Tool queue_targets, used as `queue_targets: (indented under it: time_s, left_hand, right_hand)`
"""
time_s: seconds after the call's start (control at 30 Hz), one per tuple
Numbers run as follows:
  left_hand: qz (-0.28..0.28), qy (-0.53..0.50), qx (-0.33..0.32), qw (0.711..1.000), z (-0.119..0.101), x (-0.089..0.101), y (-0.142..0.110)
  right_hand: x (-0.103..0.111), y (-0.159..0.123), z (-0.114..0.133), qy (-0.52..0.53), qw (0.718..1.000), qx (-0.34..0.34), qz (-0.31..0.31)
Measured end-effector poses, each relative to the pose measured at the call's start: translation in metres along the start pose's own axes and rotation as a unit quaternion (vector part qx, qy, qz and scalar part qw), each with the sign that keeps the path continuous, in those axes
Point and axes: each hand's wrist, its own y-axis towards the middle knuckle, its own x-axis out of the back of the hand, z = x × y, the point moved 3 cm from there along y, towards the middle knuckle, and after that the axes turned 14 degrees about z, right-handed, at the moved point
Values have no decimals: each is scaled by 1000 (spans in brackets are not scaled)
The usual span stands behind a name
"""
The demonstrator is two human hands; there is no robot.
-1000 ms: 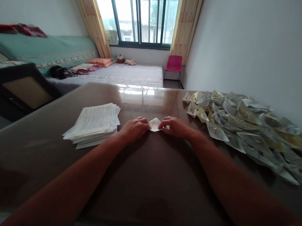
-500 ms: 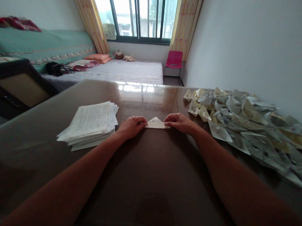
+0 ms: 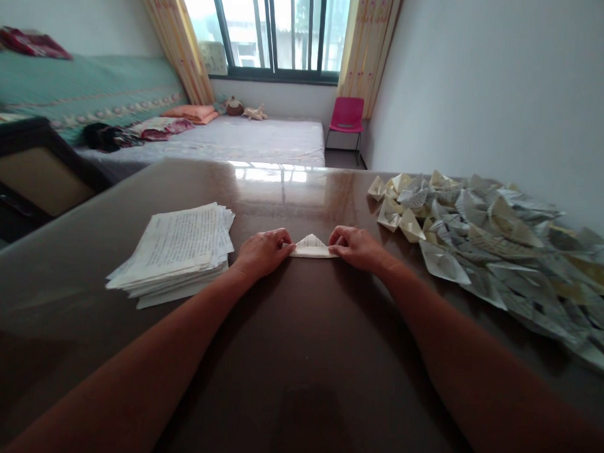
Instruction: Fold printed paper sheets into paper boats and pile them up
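Between my hands, on the brown table point(image 3: 297, 333), lies a small folded paper boat point(image 3: 311, 246) with a pointed peak in the middle and a flat band along the near edge. My left hand point(image 3: 265, 249) pinches its left end between thumb and fingers. At the other end, my right hand point(image 3: 356, 247) grips the right corner the same way. Printed lines show faintly on the peak. The fingertips hide both tips of the paper.
A stack of printed sheets point(image 3: 176, 244) lies left of my left forearm. Many folded paper boats point(image 3: 501, 242) are heaped along the right side by the wall. Beyond the table are a bed point(image 3: 270, 138) and a pink chair point(image 3: 347, 115).
The view has shifted slightly. Both hands keep their hold on the ends of the paper boat, the right fingers now a little more curled, and the near band shows more distinctly.
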Motion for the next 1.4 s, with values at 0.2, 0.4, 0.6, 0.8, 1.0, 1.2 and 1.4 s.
queue_targets:
  time_s: [0.2, 0.4, 0.6, 0.8, 1.0, 1.2, 1.4]
  left_hand:
    - [4, 20, -1, 1000, -1, -2, -1]
    - [-90, 132, -121, 980, -20, -2, -15]
    - [6, 240, -238, 941, -41, -10, -28]
    - [24, 270, -193, 943, -47, -8, -32]
    - [32, 272, -175, 946, -50, -7, -35]
    - [55, 273, -158, 947, -54, -4, -36]
    - [37, 274, -172, 945, -52, -6, -36]
  right_hand:
    - [-1, -1, 0, -21, 1000, -12, -3]
    - [-1, -3, 3, -71, 997, -10, 11]
    - [3, -4, 1, -74, 997, 5, 17]
    - [8, -6, 7, -105, 987, 120, -14]
    - [12, -19, 19, -243, 955, 149, 88]
    - [31, -40, 29, -288, 946, 16, 151]
    - [44, -43, 30, -252, 959, -62, 113]
